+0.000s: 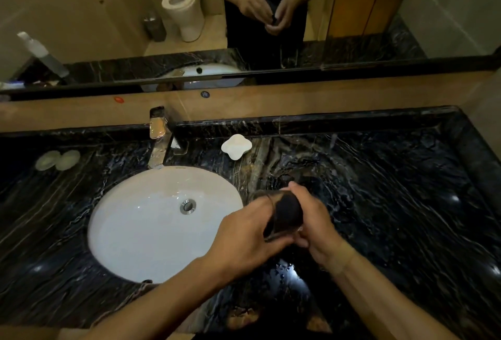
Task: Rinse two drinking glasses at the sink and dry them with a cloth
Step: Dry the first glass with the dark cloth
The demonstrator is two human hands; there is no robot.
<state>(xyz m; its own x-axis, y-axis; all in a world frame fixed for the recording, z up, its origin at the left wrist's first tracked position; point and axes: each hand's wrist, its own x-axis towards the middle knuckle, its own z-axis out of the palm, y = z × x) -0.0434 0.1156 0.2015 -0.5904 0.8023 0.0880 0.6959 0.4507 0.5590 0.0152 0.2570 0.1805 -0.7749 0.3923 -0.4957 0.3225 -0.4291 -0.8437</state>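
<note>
A clear drinking glass (273, 227) is held tilted above the black marble counter (406, 204), just right of the white sink (141, 231). A dark cloth (291, 209) fills and wraps the glass. My left hand (244, 234) grips the glass from the left. From the right, my right hand (320, 220) closes on the cloth, thumb on top and fingers under the glass. Behind my hands a dim shape (284, 177) stands on the counter; I cannot tell whether it is the other glass.
A chrome faucet (157, 144) stands behind the sink, no water running. A white soap dish (236, 146) sits to its right, and two pale round lids (58, 159) lie at far left. The mirror (271, 14) runs along the back wall. Water drops (284, 269) wet the counter's front.
</note>
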